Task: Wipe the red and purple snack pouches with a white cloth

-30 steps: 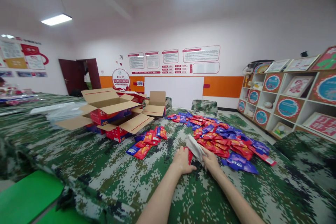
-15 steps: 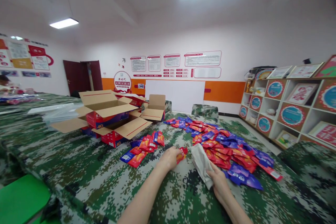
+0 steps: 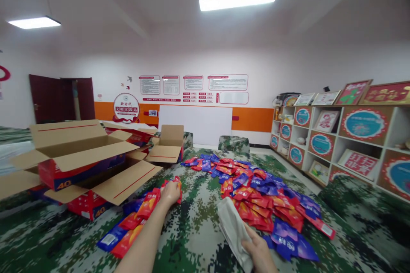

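Cartons (image 3: pixel 92 166) wide open, packets (image 3: pixel 253 198) heaped

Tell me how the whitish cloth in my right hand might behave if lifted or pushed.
The whitish cloth looks soft and likely floppy, given its folds and creases. It's probably light, since the right hand holds it unaided. Its long, flattened shape suggests it wouldn't roll.

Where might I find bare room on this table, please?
Bare camouflage cloth lies between the left hand and the white fabric, and at near left, in front of the open boxes and left of the smaller packet group. The large packet pile crowds the right.
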A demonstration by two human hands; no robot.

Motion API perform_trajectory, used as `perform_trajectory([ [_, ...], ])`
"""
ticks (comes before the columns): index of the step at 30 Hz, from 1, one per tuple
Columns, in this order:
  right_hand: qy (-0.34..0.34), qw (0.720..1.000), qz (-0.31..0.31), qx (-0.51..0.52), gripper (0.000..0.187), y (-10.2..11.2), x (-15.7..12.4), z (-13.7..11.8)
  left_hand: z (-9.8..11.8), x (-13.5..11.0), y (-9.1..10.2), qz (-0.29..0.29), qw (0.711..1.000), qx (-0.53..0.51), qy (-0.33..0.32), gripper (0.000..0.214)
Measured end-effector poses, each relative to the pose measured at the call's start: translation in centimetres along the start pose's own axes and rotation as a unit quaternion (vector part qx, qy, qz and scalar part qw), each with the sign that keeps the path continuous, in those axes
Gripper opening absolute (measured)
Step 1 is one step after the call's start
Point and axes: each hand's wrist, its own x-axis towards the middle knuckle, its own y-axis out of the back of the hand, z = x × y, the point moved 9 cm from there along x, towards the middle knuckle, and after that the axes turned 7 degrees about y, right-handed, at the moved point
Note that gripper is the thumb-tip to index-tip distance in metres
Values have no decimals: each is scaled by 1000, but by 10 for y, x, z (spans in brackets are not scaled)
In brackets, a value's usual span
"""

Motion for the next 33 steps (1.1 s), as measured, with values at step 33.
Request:
perform_trajectory([
  [33, 49, 975, 90, 198, 60, 40, -6, -75, 224, -157, -73, -98, 931, -64, -345, 58],
])
